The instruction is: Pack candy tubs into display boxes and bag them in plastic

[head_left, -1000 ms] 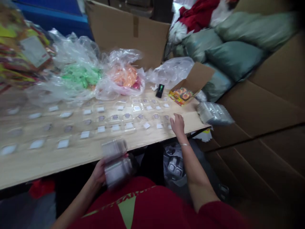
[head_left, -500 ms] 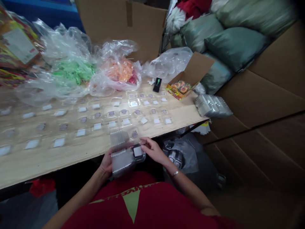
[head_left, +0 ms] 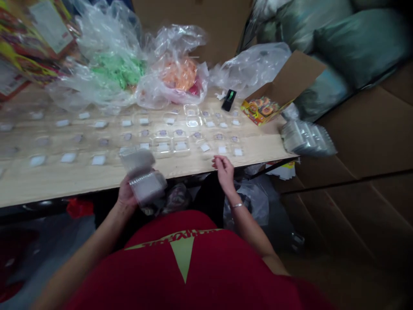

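Note:
My left hand (head_left: 127,192) is wrapped round a stack of clear plastic clamshell cases (head_left: 146,187), held at the table's front edge with the lids hinged up. To the right, my right hand (head_left: 223,168) is at the edge near a white card insert (head_left: 238,152). Its fingers are curled together, and whatever they hold, if anything, is too small to make out. Rows of open clear cases with white inserts and small greyish pieces lie on the wooden table (head_left: 180,165).
Behind the rows are a plastic bag of green items (head_left: 119,71), a bag of orange items (head_left: 180,73), a black tape dispenser (head_left: 229,100) and an open cardboard box (head_left: 261,107). More stacked clear cases (head_left: 306,137) sit at the right end.
The stack has moved left with my left hand, away from my right hand. My right hand has left the stack and moved right and up to the table edge. The view has shifted.

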Demonstrator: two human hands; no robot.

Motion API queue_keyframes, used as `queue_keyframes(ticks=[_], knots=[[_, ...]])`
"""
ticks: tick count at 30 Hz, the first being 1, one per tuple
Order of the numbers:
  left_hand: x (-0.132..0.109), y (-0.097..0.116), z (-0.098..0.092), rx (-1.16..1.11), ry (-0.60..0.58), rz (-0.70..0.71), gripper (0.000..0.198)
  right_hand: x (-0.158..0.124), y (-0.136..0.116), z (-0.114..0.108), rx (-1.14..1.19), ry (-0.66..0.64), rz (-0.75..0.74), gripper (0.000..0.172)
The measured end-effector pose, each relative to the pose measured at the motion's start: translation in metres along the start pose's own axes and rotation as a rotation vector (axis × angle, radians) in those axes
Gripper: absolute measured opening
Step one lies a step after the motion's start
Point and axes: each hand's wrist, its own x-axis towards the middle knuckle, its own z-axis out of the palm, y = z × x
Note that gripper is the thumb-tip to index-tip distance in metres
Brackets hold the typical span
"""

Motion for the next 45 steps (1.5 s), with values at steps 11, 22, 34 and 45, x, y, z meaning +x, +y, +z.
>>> queue_keyframes(ticks=[11, 22, 34, 45], knots=[[-0.044, 0.029, -0.069, 0.088, 0.33, 0.307, 0.049, -0.071, 0.046, -0.03, -0.176, 0.052, 0.065, 0.033], [-0.007, 0.032, -0.059, 0.123, 0.241, 0.315, 0.04, -0.142, 0.083, -0.1, -0.365, 0.057, 0.308, 0.042], [-0.007, 0.034, -0.071, 0.111, 0.2, 0.288, 0.047, -0.107, 0.106, -0.047, -0.519, -0.31, 0.222, 0.031], [-0.011, 0.032, -0.051, 0.225, 0.347, 0.322, 0.046, -0.118, 0.107, -0.075, -0.702, -0.373, 0.219, 0.022]])
